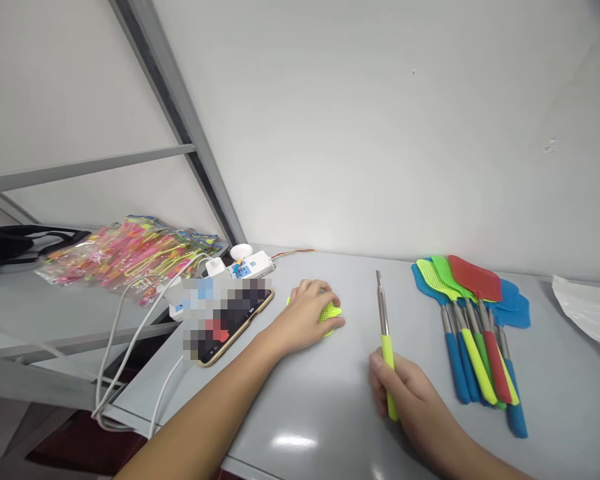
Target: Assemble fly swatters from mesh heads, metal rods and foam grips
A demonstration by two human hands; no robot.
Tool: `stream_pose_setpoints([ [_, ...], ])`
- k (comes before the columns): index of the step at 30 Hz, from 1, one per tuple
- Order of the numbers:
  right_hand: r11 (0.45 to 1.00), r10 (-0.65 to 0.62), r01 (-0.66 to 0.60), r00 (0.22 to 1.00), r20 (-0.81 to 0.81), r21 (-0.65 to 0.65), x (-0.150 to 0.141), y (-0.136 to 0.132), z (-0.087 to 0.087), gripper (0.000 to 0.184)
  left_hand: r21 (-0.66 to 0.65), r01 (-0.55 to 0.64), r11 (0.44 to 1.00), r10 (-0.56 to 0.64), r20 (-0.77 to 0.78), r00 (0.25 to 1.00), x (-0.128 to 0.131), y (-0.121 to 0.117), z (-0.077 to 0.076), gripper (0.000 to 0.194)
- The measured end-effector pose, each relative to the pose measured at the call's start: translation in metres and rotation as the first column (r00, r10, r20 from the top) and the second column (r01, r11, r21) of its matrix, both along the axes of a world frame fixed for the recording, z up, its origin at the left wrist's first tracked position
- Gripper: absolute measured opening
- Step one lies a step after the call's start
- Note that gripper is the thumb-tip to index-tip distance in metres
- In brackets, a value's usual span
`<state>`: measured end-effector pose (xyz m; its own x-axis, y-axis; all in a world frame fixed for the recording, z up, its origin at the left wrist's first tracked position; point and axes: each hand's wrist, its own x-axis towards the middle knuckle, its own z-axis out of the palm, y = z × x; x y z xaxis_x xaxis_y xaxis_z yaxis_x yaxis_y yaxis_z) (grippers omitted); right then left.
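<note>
My left hand (307, 317) lies on the grey tabletop with its fingers curled over a yellow-green perforated fly swatter head (329, 312); most of the head is hidden under the palm. In my right hand (411, 390) is a fly swatter handle (387, 353), a thin metal rod with a yellow-green grip. Its bare metal tip points up and away from me, with no head on it. To the right of that hand lies a pile of whole fly swatters (475, 280) in blue, green, yellow-green and red, their grips towards me.
A phone (237, 327) rests left of my left hand, near a white power strip (253, 265) with cables. Packaged colourful items (145, 257) are heaped on the far-left shelf beyond a metal post (200, 153). White plastic sheeting (587, 307) lies at the right edge.
</note>
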<state>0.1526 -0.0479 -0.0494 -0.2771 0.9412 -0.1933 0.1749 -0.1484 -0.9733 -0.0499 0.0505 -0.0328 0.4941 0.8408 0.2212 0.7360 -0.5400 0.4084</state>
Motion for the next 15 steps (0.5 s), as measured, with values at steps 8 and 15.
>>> stream_pose_setpoints([
  [8,0.998,-0.03,0.025,0.994,-0.109,-0.053,-0.001,0.002,0.0,0.036,-0.092,0.082,0.992,-0.083,-0.014,0.996,0.001,0.0,0.003,0.011],
  [15,0.988,-0.126,0.111,0.982,-0.14,-0.108,0.0,-0.006,0.003,0.039,-0.203,0.086,0.976,-0.045,0.197,0.979,0.001,-0.009,0.017,0.028],
])
